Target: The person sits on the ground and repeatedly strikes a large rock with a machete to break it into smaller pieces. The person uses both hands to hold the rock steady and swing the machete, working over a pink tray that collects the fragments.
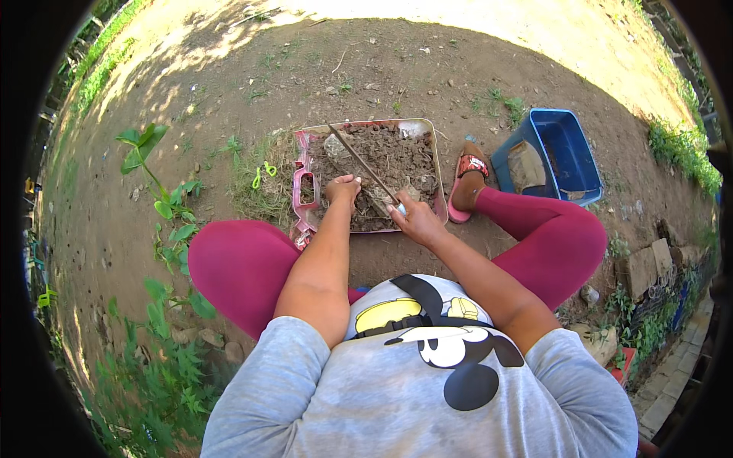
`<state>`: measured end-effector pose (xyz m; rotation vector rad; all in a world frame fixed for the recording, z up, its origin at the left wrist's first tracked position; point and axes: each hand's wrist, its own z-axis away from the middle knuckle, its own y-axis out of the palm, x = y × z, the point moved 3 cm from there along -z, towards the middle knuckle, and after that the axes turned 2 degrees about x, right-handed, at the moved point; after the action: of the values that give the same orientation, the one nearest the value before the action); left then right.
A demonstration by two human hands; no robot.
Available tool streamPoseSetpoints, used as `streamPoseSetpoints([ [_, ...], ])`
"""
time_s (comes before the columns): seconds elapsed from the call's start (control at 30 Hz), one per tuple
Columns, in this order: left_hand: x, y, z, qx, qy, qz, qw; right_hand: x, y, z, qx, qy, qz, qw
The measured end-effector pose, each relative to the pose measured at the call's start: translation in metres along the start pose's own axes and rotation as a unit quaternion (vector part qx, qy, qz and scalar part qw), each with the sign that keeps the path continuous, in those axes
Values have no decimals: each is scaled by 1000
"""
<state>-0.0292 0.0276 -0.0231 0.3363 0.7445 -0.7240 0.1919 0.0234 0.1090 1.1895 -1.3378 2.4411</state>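
My right hand grips the handle of a long, narrow knife. Its dark, worn blade slants up and left across a shallow plastic tub of clumpy brown soil. My left hand is over the tub's left part, to the left of the blade, with its fingers curled; whether something small is pinched in them is hidden. A pale, rough chunk lies in the soil near the blade's tip. The tub's left side has a pink frame with an opening.
Right of the tub, past my sandalled foot, a blue plastic bin with a broken side lies tilted. Dry grass with a bright green looped object is on the left. Leafy plants grow by my left knee.
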Motion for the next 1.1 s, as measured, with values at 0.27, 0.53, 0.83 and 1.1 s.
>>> streamPoseSetpoints([
  [0.27,-5,12,25,4,-14,-50,999,-36,10,3,50,78,-21,995],
  [0.53,-15,18,12,42,38,-53,997,21,-43,7,-56,24,-80,995],
  [0.83,-18,15,4,-67,180,-230,954,5,-36,2,-41,21,-78,996],
  [1.1,-3,-1,-22,-82,125,-126,981,7,-7,0,2,52,-82,995],
])
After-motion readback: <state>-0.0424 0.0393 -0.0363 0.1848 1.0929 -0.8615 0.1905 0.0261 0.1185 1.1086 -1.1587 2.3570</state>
